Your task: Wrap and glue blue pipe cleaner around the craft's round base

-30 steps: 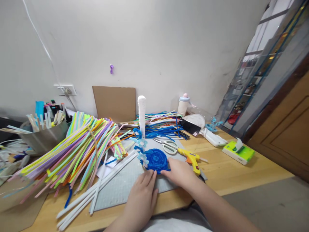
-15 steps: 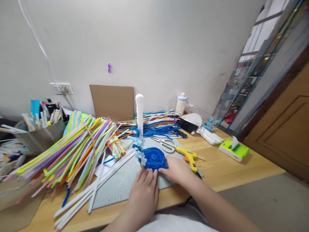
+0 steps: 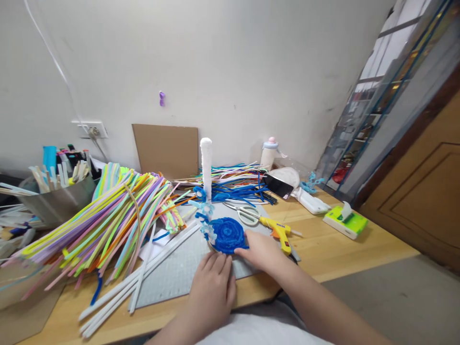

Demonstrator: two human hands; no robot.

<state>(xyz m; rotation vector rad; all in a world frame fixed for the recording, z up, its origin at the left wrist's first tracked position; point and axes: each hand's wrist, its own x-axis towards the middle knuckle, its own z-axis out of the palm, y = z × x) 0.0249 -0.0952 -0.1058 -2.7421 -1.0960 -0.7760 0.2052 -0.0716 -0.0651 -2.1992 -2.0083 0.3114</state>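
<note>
A flat round of coiled blue pipe cleaner (image 3: 227, 234) lies on the grey cutting mat (image 3: 168, 282). On its left side stands an upright white fuzzy stem (image 3: 206, 167), with blue and pale blue pipe-cleaner flowers (image 3: 204, 209) around its lower part. My right hand (image 3: 261, 249) pinches the right edge of the coil, thumb at the near side and fingers beyond. At the coil's front edge, my left hand (image 3: 212, 280) lies palm down with fingers stretched out side by side; whether its fingertips touch the coil I cannot tell.
Scissors (image 3: 247, 214) and a yellow glue gun (image 3: 278, 232) lie right of the coil. Colourful pipe cleaners (image 3: 118, 211) are heaped at left, with white strips (image 3: 118, 297) in front. A phone (image 3: 278, 186), power bank (image 3: 311, 201) and tissue pack (image 3: 345, 221) sit farther right.
My left fingertips have drawn back slightly from the top of the coil toward its front edge. My right hand keeps its pinch. The view has shifted a little.
</note>
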